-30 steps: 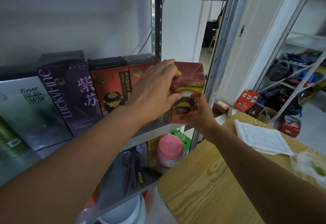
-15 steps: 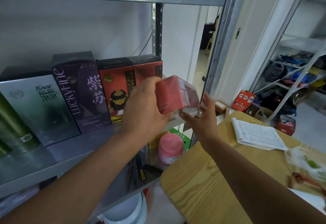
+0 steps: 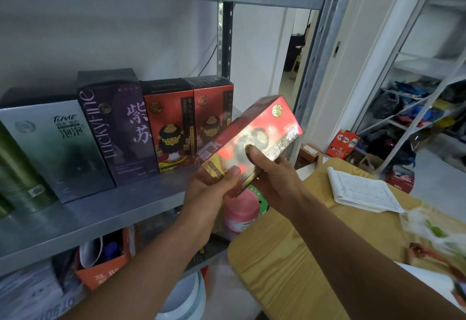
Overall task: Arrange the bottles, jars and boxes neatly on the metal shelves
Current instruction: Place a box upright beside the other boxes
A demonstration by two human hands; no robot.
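Four boxes (image 3: 141,128) stand in a row on shelf (image 3: 106,208). Red box (image 3: 252,140) tilted off-shelf at 3 o'clock, unplaced; left hand (image 3: 214,188) and right hand (image 3: 272,178) fingers pinch it.

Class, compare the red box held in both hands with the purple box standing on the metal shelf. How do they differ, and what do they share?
The red box is tilted and held off the shelf by the left hand and right hand; the purple box stands upright on the metal shelf. The red box is free of the row; the purple box stands in it between neighbouring boxes. Both are tall, glossy printed cartons.
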